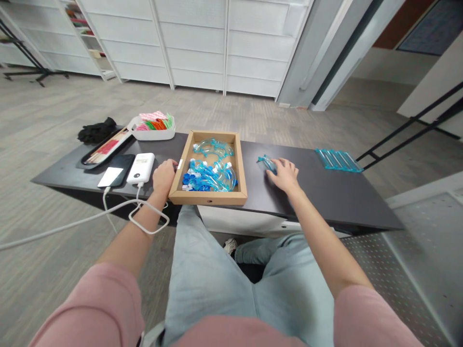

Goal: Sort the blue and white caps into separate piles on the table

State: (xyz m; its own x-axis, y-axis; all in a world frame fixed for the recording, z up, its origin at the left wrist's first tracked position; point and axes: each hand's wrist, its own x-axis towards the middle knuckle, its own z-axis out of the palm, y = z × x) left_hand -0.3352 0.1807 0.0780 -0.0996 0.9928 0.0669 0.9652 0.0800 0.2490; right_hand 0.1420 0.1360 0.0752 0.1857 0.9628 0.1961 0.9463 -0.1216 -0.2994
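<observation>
Now our left hand (pixel 164 176) holds the left wall of a cardboard tray (pixel 208 197) filled with blue tube pieces (pixel 210 176), fingers curled. Just right of the tray, our right hand (pixel 285 174) rests on the dark tabletop (pixel 325 193), fingers loosely spread, touching one blue piece (pixel 266 164).

Left hand (pixel 164 176) against cardboard tray (pixel 208 197), right hand (pixel 285 174) on blue tube (pixel 266 163).

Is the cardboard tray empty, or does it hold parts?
Holds parts: the cardboard tray has blue plastic pieces piled at its near end, a few farther back.
</observation>
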